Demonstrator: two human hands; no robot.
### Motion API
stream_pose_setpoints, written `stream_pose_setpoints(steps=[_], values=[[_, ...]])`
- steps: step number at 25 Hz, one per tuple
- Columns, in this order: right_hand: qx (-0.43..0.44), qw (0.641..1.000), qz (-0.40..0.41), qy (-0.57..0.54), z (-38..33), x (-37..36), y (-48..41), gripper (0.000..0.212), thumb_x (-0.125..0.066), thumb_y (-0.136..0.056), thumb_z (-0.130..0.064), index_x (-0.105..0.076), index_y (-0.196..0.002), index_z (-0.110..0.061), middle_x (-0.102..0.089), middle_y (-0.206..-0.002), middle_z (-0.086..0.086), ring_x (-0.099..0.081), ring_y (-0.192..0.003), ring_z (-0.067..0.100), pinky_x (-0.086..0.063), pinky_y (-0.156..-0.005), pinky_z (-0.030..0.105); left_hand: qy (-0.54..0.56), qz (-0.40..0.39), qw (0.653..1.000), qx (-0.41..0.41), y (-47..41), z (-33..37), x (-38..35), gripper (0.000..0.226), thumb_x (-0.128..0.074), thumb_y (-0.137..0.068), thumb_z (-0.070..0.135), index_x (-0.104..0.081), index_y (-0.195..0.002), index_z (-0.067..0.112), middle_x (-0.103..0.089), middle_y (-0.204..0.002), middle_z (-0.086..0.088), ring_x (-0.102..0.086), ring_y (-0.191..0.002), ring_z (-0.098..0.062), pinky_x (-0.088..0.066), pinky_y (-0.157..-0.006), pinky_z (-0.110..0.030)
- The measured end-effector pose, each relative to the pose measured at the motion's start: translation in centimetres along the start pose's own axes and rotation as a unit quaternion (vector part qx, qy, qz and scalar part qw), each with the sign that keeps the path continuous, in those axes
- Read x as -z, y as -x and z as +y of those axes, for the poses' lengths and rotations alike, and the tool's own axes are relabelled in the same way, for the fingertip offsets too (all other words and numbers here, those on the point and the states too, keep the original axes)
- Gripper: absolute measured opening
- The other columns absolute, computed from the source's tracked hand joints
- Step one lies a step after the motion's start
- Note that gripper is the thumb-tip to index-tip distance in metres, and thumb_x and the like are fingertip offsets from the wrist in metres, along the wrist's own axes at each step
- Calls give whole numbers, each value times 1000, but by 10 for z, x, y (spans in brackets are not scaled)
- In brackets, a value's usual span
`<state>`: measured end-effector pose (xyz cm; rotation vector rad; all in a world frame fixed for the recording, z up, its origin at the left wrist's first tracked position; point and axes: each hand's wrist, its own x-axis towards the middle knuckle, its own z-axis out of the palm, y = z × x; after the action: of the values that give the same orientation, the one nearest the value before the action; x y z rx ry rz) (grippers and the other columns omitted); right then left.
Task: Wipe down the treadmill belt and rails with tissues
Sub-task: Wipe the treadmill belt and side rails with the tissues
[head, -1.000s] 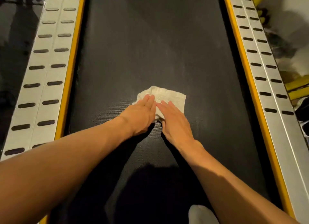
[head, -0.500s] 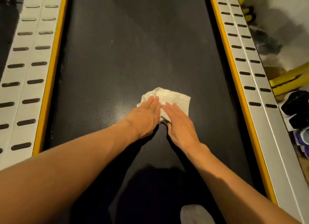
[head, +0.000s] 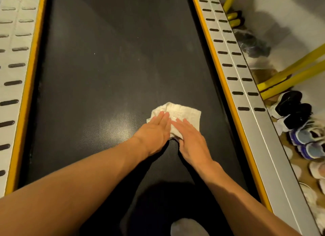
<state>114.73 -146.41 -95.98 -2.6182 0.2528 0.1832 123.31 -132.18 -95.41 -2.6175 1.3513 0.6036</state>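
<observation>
A crumpled white tissue [head: 182, 112] lies on the black treadmill belt [head: 114, 59], a little right of the belt's middle. My left hand [head: 154, 132] lies flat on the tissue's near left part, fingers straight and together. Beside it, my right hand [head: 191, 139] presses flat on the near right part. Both palms hold the tissue against the belt, and its far edge shows beyond the fingertips. A silver slotted rail with a yellow edge runs along the left side [head: 12, 59], and a matching right rail [head: 233, 68] runs along the other.
Several shoes [head: 295, 112] lie on the floor right of the right rail. Yellow bars [head: 290, 73] slant above them. A foot in a grey sock [head: 188, 227] rests on the belt at the bottom edge, between my forearms.
Both hands and the tissue have slid a little to the right along the belt, closer to the right rail. The view has shifted right, showing more shoes.
</observation>
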Motion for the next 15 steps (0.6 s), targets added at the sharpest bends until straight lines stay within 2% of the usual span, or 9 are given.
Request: stream_pose_setpoints(steps=[3, 7, 10, 12, 15], values=[[10, 1000, -19, 15, 29, 18, 28, 58, -54, -91, -3, -43, -142, -30, -40, -148, -13, -25, -142, 7, -26, -116, 33, 2, 0, 999, -50, 5, 30, 0, 58, -23, -103, 20, 5, -148, -4, 10, -156, -23, 10, -145, -35, -7, -120, -41], [-50, 999, 2, 13, 52, 33, 20, 56, -58, -89, -4, -48, -138, -30, -45, -145, -8, -29, -141, 11, -32, -113, 41, 43, -17, 995, -90, -23, 39, 7, 62, -30, -100, 14, 5, -149, -1, 10, -158, -20, 10, -146, -33, -23, -116, -46], [-59, 998, 29, -10, 37, 23, 7, 59, -55, -88, 1, -47, -139, -28, -43, -147, -6, -26, -143, 15, -29, -115, 39, 62, -15, 995, -74, -30, 23, 11, 61, -29, -102, 20, 4, -150, 3, 12, -159, -14, 11, -146, -27, -17, -119, -42], [-53, 998, 24, -13, 37, 23, 19, 57, -55, -90, -2, -47, -139, -29, -43, -147, -6, -27, -142, 15, -26, -115, 36, 60, 0, 995, -79, -26, 29, 12, 59, -28, -103, 20, 3, -151, 5, 10, -159, -12, 11, -146, -25, -9, -120, -36], [-48, 999, 9, -5, 66, 38, 48, 51, -60, -90, -6, -50, -136, -25, -48, -144, -2, -35, -139, 18, -30, -114, 42, 69, -3, 990, -124, -18, 58, 14, 56, -26, -102, 16, -1, -152, 8, 7, -160, -9, 6, -147, -24, -11, -118, -35]])
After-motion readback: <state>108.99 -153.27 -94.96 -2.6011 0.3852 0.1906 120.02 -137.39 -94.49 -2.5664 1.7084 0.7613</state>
